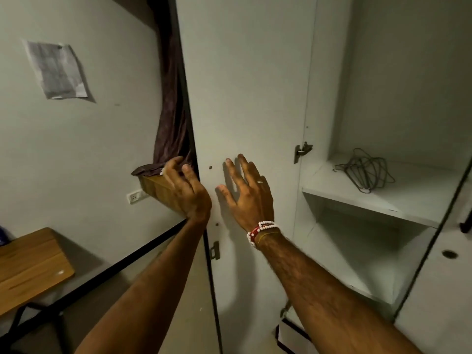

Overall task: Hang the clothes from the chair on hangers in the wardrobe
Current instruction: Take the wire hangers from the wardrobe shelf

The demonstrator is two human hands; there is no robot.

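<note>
The white wardrobe door (245, 98) stands swung open with its inner face toward me. My right hand (246, 192) lies flat on that face, fingers spread and straight. My left hand (189, 190) is at the door's dark outer edge (190, 118), with its fingers curled round it. Inside the wardrobe, several grey wire hangers (365, 172) lie in a tangled heap on the upper shelf (370, 203). The chair and its clothes are out of view.
A dark brown cloth (171, 111) hangs behind the door's edge onto a wooden ledge (158, 187). A wooden desk top (30, 267) on a black frame is at the lower left. A paper sheet (57, 70) and a socket (135, 196) are on the wall. A lower wardrobe compartment (357, 254) is open.
</note>
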